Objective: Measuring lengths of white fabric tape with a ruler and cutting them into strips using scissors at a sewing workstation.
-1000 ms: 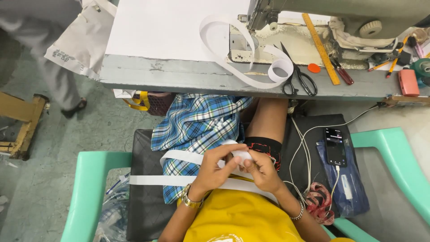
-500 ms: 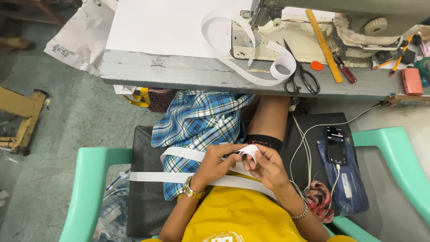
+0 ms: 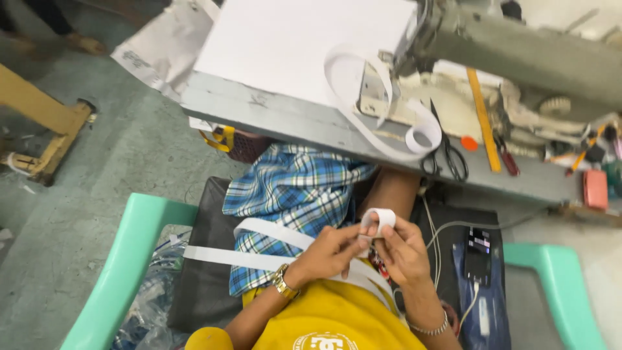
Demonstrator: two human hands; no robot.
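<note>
You pinched one white strip loop (image 3: 378, 218) with both hands, left hand (image 3: 330, 249) and right hand (image 3: 403, 251); one pair of scissors (image 3: 447, 150) lay on the desk (image 3: 272, 113).

Both hands up over the lap: left hand (image 3: 330, 251) and right hand (image 3: 403, 251) pinch a small loop of white strap (image 3: 378, 220), its tails trailing across the plaid shorts (image 3: 291, 201). On the counter (image 3: 272, 116), black scissors (image 3: 447, 152) beside a sewing machine (image 3: 518, 58).
</note>
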